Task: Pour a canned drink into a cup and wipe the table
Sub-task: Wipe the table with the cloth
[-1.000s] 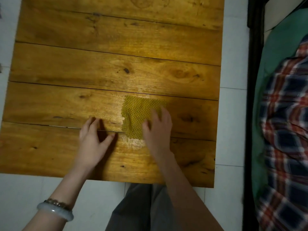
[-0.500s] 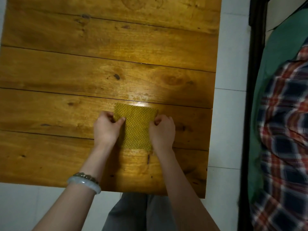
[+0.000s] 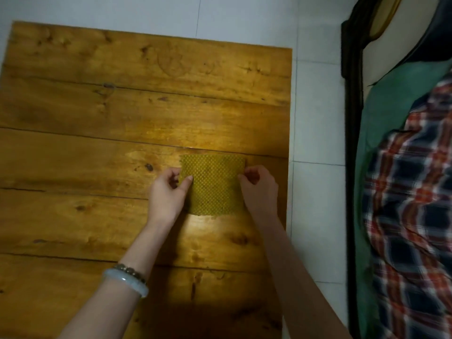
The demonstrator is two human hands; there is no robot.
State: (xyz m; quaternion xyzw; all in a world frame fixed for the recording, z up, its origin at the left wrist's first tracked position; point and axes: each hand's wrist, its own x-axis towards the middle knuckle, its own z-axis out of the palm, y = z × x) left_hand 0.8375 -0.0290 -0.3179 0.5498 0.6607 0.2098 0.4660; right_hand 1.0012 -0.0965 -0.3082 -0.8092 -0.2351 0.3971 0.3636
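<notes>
Nearest you, both bare forearms reach forward across a table of broad, glossy amber-brown wooden planks (image 3: 97,106). On your left wrist sits a pale, smooth, translucent bangle (image 3: 127,282), with a dark beaded bracelet (image 3: 129,269) touching it on the hand side.

Farther on, your left hand (image 3: 167,192) has its fingers curled under and its thumb laid on top of the left edge of a square yellow-green cloth with a raised dotted weave (image 3: 214,184), pinching that edge. Your right hand (image 3: 260,189) is curled the same way at the cloth's right edge, fingertips tucked in against the fabric and gripping it.

The cloth is spread flat between your hands, toward the right side of the table, its far edge just short of a seam between two planks. A bright sheen of reflected light lies on the wood just nearer than the cloth.

Beyond the table's far edge and along its right side is a floor of pale grey-white tiles (image 3: 318,118). At the far right stands a dark wooden bed frame (image 3: 352,118) holding a teal-green sheet (image 3: 396,99) and a rumpled red, navy and white plaid fabric (image 3: 415,216).
</notes>
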